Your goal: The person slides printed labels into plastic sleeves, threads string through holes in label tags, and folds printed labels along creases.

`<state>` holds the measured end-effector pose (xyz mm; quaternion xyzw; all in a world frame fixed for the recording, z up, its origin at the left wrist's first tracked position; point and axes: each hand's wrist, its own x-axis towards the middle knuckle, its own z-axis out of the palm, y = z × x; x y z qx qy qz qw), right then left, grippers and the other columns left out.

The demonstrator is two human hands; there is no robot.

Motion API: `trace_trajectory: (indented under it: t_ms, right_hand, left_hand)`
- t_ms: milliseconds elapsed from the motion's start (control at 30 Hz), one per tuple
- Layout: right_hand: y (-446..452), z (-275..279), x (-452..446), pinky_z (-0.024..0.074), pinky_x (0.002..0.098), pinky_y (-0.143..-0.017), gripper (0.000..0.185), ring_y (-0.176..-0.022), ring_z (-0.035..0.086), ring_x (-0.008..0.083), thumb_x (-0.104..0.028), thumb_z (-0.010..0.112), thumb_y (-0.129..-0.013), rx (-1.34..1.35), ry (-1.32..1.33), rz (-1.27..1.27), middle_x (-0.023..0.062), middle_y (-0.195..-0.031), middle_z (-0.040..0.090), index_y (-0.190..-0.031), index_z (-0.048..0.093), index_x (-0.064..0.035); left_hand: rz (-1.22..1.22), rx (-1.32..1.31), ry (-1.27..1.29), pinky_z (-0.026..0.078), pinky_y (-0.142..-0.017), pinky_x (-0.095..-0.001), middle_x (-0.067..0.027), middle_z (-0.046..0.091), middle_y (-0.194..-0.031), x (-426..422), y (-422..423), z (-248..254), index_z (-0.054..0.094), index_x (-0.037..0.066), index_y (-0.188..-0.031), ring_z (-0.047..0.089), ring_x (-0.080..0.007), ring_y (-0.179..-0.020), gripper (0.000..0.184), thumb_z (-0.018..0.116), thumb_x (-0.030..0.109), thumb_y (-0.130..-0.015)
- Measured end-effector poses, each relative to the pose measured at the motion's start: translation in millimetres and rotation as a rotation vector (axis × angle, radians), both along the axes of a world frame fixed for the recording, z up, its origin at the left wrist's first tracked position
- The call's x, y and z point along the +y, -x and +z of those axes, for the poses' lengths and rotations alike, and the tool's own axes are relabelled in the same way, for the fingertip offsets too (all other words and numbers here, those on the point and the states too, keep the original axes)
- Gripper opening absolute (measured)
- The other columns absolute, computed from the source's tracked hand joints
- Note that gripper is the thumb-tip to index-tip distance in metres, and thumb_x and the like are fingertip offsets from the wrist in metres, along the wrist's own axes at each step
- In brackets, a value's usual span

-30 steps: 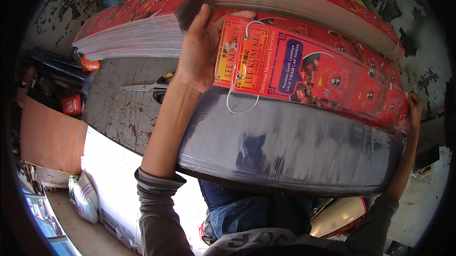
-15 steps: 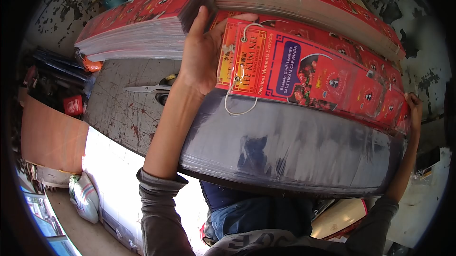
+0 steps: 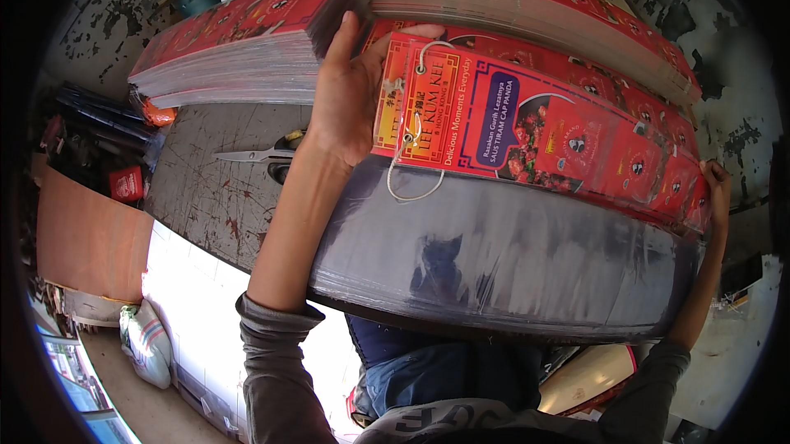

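Red strips point(image 3: 535, 127) above clear plastic point(image 3: 510, 263)

Scissors point(image 3: 251, 153) run partly behind our left forearm point(image 3: 292, 238). Our left hand point(image 3: 344, 106), thumb spread apart, meets the strips' left end, fingers mostly hidden; our right hand point(image 3: 717, 185) curls at the right end, its grip unclear to us.

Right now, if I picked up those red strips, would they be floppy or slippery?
The red strips probably flex, being long and thin-looking. Their glossy sheen suggests they could slip. The white cord likely flops, given its loose loop.
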<state>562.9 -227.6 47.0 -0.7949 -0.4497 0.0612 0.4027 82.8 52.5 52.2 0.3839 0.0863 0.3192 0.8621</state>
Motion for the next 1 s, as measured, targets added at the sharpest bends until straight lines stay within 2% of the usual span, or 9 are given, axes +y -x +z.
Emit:
trace_trajectory:
  t_ms: [267, 433, 767, 1000]
  right_hand:
    - [-2, 0, -2, 0.0244, 0.0203, -0.056, 0.031, -0.062, 0.028, 0.0044, -0.02, 0.055, -0.082, -0.029, 0.018, 0.01, -0.0056, -0.063, 0.031, -0.061, 0.036, -0.0079]
    - [-6, -1, -5, 0.0256, 0.0197, -0.057, 0.03, -0.062, 0.03, 0.0039, -0.022, 0.056, -0.082, 0.086, 0.013, 0.004, -0.0062, -0.063, 0.034, -0.062, 0.039, -0.0076]
    - [-7, -2, -6, 0.025, 0.0207, -0.053, 0.031, -0.058, 0.029, 0.0029, -0.02, 0.053, -0.085, 0.009, -0.007, 0.013, -0.0068, -0.061, 0.034, -0.062, 0.04, -0.0063]
    - [-6, 1, -8, 0.0274, 0.0199, -0.055, 0.028, -0.059, 0.033, 0.0026, -0.021, 0.054, -0.084, 0.138, 0.022, 0.031, -0.0066, -0.061, 0.038, -0.063, 0.044, -0.0067]
  left_hand:
    - [-0.003, -0.002, -0.009, 0.047, -0.084, -0.038, -0.0185, 0.055, -0.107, 0, 0, 0, 0.043, -0.003, -0.117, 0.057, -0.0258, -0.097, 0.071, 0.022, 0.057, -0.086]
    - [-0.01, -0.009, 0.0, 0.047, -0.085, -0.0372, -0.0175, 0.055, -0.108, 0, 0, 0, 0.044, -0.003, -0.117, 0.056, -0.0252, -0.098, 0.071, 0.022, 0.057, -0.086]
    - [-0.003, -0.006, 0.005, 0.047, -0.085, -0.0372, -0.0183, 0.054, -0.11, 0, 0, 0, 0.042, -0.003, -0.119, 0.056, -0.0253, -0.099, 0.069, 0.022, 0.055, -0.087]
    - [-0.001, -0.004, 0.003, 0.047, -0.085, -0.0371, -0.0188, 0.053, -0.111, 0, 0, 0, 0.043, -0.003, -0.118, 0.056, -0.0251, -0.1, 0.069, 0.023, 0.055, -0.087]
